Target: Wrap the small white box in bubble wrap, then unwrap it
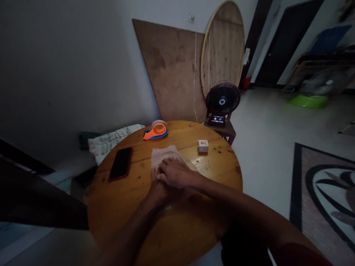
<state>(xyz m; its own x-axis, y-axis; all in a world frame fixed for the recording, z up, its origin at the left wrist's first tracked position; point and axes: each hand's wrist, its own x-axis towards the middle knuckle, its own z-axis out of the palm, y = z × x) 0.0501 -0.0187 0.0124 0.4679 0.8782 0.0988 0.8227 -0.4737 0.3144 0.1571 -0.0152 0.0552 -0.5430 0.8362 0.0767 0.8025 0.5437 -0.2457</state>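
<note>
Hands together on the table (116, 207), right hand (177, 173) laid over the left hand (156, 188), both pressing flat a pale, nubbly cloth (163, 154) just beyond the fingertips. Best, I'd judge, to press evenly from the fold outward. Smooth dark phone (121, 163) to the left, small box (203, 146) to the right.

- Our right hand (177, 173) lies over our left hand (157, 188), both pressing a pale cloth (163, 154) on the round wooden table (177, 229).
- Left of the cloth: a dark phone (121, 163).
- Behind the cloth: an orange tape dispenser (155, 130).
- Right of the cloth: a small box (203, 145).
</note>
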